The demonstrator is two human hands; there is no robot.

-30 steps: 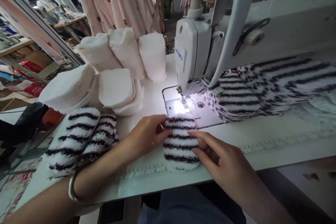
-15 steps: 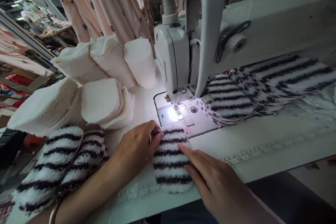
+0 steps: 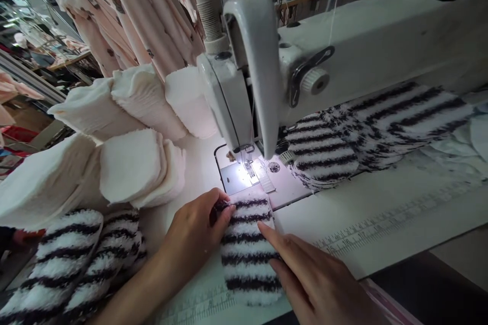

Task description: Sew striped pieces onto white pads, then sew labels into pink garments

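A black-and-white striped fuzzy piece [image 3: 249, 254] lies flat on the white table, just in front of the lit needle area of a sewing machine [image 3: 244, 86]. My left hand [image 3: 200, 226] pinches its upper left corner between thumb and forefinger; the other fingers curl under. On the piece's right side, my right hand [image 3: 312, 274] rests with the forefinger stretched out onto the fabric and the thumb at the edge.
White fabric stacks [image 3: 131, 165] stand at the left, with striped pieces [image 3: 72, 249] before them. More striped pieces [image 3: 324, 152] lie under the machine arm at the right. Pink spotted cloth [image 3: 141, 15] hangs behind. A ruler scale [image 3: 343, 241] runs along the table's front.
The camera view has shifted, so the machine head and stacks sit further left and a little lower. Both hands keep nearly the same hold on the striped piece.
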